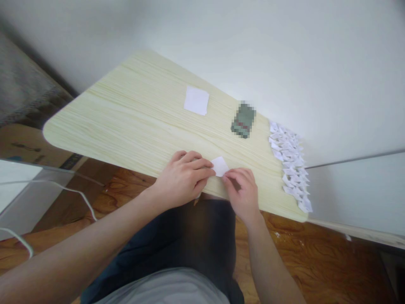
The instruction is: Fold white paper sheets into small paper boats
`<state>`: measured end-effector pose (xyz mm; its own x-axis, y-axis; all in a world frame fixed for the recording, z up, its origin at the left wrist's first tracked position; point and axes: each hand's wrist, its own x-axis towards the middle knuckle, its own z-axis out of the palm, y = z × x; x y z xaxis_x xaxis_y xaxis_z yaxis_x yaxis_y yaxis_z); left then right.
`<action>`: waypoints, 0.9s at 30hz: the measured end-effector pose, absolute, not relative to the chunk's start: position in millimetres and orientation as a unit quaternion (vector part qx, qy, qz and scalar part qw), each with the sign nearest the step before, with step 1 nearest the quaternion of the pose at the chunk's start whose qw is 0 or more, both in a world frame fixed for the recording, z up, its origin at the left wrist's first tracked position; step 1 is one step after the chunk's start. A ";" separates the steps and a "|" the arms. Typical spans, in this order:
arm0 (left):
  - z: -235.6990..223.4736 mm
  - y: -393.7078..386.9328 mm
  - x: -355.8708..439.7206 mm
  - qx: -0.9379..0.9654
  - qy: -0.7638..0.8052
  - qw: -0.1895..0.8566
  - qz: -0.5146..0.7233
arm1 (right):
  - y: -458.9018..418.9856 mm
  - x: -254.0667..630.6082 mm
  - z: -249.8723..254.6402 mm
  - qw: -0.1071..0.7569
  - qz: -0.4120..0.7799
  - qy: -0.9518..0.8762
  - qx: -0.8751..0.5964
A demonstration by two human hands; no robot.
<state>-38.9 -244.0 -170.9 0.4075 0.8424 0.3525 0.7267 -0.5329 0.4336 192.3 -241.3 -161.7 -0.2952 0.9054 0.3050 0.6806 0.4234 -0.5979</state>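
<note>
A small white piece of paper (220, 166), with straight edges and corners, is between my two hands near the front edge of the table. My left hand (188, 175) holds the paper's left side, its fingertips pressed on it and its palm turned down. At the paper's lower right corner, my right hand (243, 190) pinches it between thumb and fingers. Part of the paper is covered by the left fingers. Something small and pale shows beneath the left hand at the table edge; its kind is unclear.
Square white sheets (196, 100) lie stacked farther back on the wood-grain table (126, 109). A blurred-out dark green object (243, 120) lies right of them. Many folded white paper pieces (287, 162) line the right end. A white cable (74, 188) hangs at left, by a cardboard box (30, 145).
</note>
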 end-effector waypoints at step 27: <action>-170.4 -240.8 -38.9 0.816 0.487 0.130 0.283 | -233.0 173.6 -167.6 0.260 0.126 -0.754 -0.590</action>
